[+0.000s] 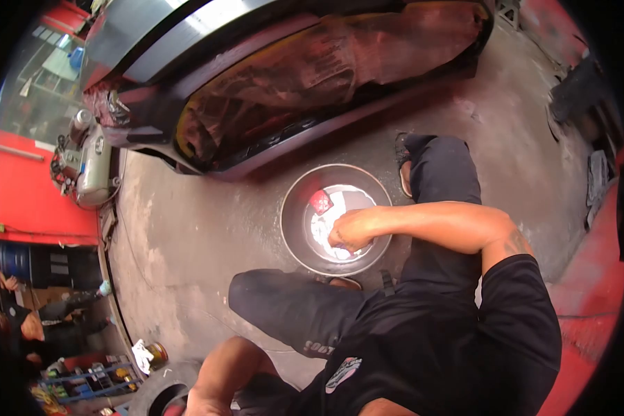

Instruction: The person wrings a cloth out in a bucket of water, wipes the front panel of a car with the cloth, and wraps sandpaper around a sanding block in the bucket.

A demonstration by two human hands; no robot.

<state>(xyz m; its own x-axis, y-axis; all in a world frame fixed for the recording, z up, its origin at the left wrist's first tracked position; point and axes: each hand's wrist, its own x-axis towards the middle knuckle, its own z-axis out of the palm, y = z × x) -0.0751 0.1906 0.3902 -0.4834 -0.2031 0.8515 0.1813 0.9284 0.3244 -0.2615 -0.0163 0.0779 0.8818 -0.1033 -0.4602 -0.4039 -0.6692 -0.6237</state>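
A round metal basin (291, 239) stands on the floor between my feet, with water and a bright white reflection inside. My right hand (351, 231) reaches down into it, fingers curled and pointing at the water; whatever they grip, if anything, is hidden. Close by in the basin lie a small red piece (320, 202), like a cloth or sponge, and a flat grey piece (358, 201) whose kind I cannot make out. My left hand (202, 408) is at the bottom edge beside a tyre (145, 399), its fingers cut off by the frame.
A dark car bumper (298, 132) with masked, red-dusted film (340, 55) spans the area ahead. An air compressor (96, 170) stands at the left by a red wall. Another person (31, 322) is at the far left. A can (158, 355) with white cloth sits near the tyre.
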